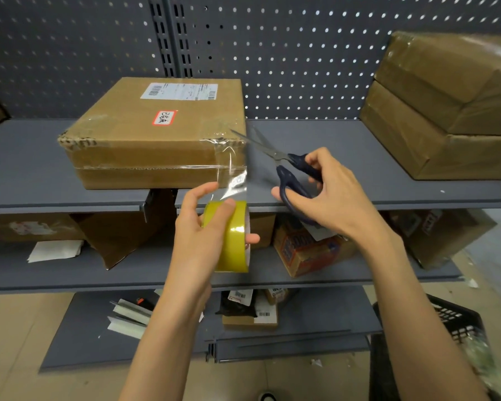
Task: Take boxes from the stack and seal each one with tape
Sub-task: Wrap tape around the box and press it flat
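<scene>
A flat cardboard box (156, 131) with a white shipping label and a red-edged sticker lies on the upper grey shelf (330, 157). Clear tape (232, 172) runs from its right front corner down to a yellowish tape roll (232, 244). My left hand (197, 235) grips that roll just below the shelf edge, thumb on top. My right hand (327, 195) holds dark-blue scissors (284, 166), its fingers through the handles. The blades are spread apart, their tips beside the box's right front corner next to the stretched tape.
Two taped brown boxes (446, 108) are stacked at the right of the upper shelf. The lower shelves hold more cartons, an orange box (307, 250), papers and small parcels. A black crate (457, 328) stands on the floor at lower right. Pegboard backs the shelving.
</scene>
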`<state>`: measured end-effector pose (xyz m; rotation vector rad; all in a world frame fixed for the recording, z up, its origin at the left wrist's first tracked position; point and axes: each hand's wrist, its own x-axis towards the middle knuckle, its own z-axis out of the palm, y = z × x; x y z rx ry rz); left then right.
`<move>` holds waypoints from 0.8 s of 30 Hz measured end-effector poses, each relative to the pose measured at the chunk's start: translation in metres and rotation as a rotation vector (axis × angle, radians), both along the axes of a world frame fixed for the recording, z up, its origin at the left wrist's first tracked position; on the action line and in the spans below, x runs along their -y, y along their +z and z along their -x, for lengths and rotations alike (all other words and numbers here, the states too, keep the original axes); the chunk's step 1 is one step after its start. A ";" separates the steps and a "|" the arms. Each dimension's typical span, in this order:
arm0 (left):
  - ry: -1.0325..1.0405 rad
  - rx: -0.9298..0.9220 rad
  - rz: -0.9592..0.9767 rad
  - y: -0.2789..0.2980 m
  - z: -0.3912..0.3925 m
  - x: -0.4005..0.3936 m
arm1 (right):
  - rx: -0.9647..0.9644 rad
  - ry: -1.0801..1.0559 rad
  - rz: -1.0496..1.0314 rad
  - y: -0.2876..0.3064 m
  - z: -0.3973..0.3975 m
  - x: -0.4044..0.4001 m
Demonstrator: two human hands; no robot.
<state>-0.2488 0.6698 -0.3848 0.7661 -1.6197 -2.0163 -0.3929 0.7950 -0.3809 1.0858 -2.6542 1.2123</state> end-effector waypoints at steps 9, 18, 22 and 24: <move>0.009 0.004 0.002 0.000 0.000 -0.001 | 0.152 0.131 -0.086 -0.005 -0.001 -0.037; 0.013 0.003 0.013 0.000 -0.001 -0.002 | 0.189 0.200 -0.121 0.002 -0.005 -0.023; 0.021 0.009 0.007 0.000 0.000 0.000 | 0.191 0.237 -0.147 0.005 -0.003 -0.010; 0.023 0.011 0.012 0.000 -0.001 0.001 | 0.200 0.243 -0.151 0.006 -0.001 -0.007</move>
